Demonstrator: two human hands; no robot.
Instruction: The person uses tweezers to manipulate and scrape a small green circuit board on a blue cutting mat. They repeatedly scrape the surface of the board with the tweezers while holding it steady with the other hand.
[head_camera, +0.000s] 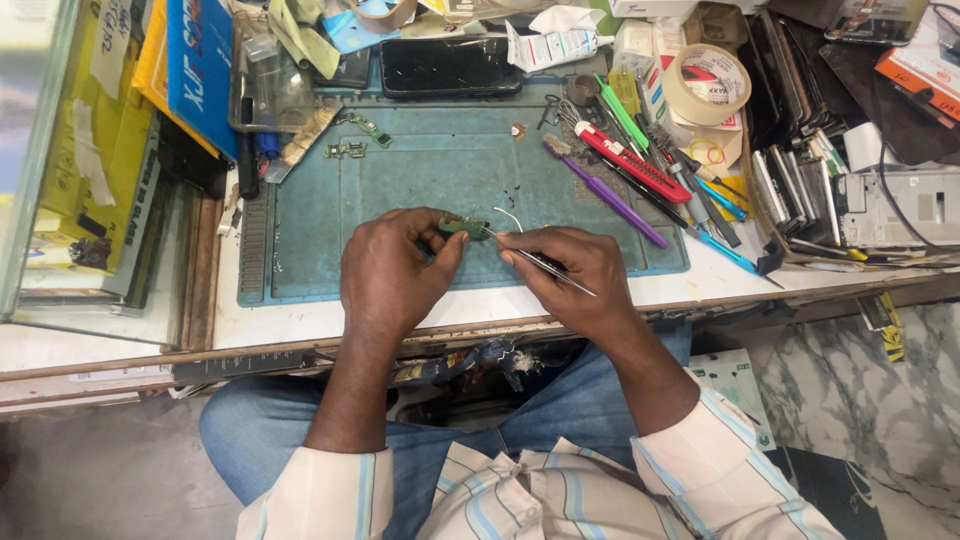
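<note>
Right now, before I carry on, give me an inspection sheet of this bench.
Surface: teal work mat on a white bench, worn and stained.
Job's things: small green circuit board in the left hand; metal tweezers in the right hand, tip at the board.
Clutter: dark phone, red utility knife, purple tool, tape roll, stacked phone parts.
Grip: both hands closed on their items.
Cables: thin white wire by the board.
Surroundings: glass case on the left, marble floor.
</note>
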